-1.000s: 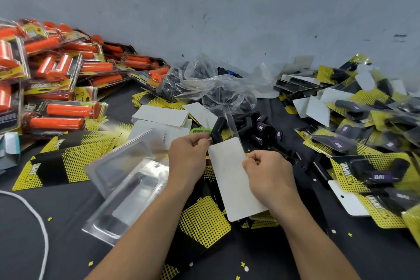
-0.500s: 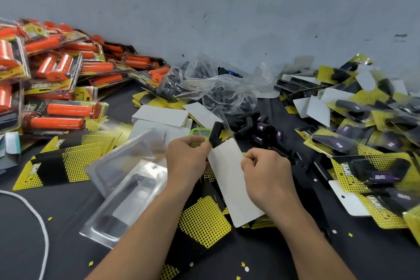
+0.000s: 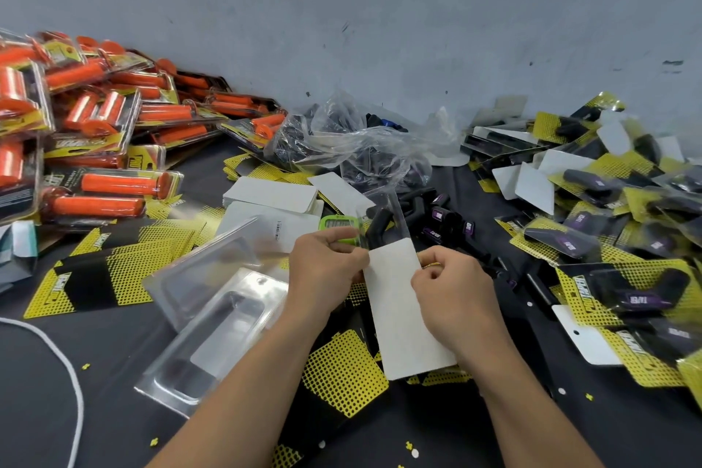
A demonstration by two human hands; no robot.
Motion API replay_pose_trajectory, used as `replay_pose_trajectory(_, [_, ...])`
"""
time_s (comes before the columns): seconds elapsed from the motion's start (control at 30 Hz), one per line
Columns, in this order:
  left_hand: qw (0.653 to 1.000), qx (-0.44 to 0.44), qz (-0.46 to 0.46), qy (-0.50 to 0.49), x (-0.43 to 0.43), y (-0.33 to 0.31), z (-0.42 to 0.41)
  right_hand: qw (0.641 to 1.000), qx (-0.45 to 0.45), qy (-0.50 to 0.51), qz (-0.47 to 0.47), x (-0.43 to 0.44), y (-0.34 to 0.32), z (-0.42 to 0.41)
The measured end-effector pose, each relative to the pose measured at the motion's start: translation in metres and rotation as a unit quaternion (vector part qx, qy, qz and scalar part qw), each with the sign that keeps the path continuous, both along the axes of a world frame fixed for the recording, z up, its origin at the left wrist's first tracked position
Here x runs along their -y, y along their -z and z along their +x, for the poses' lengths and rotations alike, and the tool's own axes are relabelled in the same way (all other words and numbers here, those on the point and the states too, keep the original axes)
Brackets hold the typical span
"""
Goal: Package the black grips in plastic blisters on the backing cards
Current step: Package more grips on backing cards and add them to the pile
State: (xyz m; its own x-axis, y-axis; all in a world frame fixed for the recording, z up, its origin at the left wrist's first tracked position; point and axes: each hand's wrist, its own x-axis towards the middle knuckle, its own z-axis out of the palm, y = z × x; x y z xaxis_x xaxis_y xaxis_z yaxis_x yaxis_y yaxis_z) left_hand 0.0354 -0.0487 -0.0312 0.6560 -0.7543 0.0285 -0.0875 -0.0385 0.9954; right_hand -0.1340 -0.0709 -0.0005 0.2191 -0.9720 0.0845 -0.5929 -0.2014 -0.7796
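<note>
Left hand: fingers are curled; it pinches the left edge of the white backing card near the top end.
Right hand: fingers are curled; it pinches the right edge of the same card, opposite the left hand.
Backing card: one, plain white side up, held between the two hands over the bench. Its near end lies above yellow-black printed cards.
Small blister: one, clear, at the far end of the held card and reaching beyond it.
Black grip: one, bent, at that blister just beyond the left fingertips. If it sits fully inside, I cannot tell.
Loose black grips: a heap beyond the card, some with purple labels; they overlap too much to count.
Large empty blisters: two, overlapping, left of the left forearm.
Finished black packs: one big pile at right, not countable.
Orange packs: one pile at left.
Plastic bag: one, crumpled, near the wall.
Green object: one, partly hidden behind the left hand.
White cord: one, at the left edge.
</note>
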Motion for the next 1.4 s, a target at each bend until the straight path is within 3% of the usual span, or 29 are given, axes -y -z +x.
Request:
replay_pose_trajectory(0.4, [0.98,0.165,0.06,0.097,-0.003,-0.003,-0.009,0.999,-0.01,0.024,0.023,0.003,0.003,0.001])
replay_pose_trajectory(0.9, [0.95,0.157,0.099,0.252,-0.012,-0.01,-0.019,0.997,0.009,0.077,-0.004,0.008,0.008,0.002])
replay_pose_trajectory(1.1, [0.986,0.031,0.042,0.161,-0.007,-0.008,-0.021,0.998,0.024,0.059,0.014,0.01,0.007,0.001])
replay_pose_trajectory(1.23, [0.994,0.041,0.026,0.095,-0.006,-0.007,-0.018,0.998,0.037,0.054,0.025,0.007,0.007,0.004])
replay_pose_trajectory(1.4, [0.999,0.019,0.025,0.035,-0.001,-0.006,-0.014,0.989,0.124,-0.004,0.081,0.003,0.007,0.008])
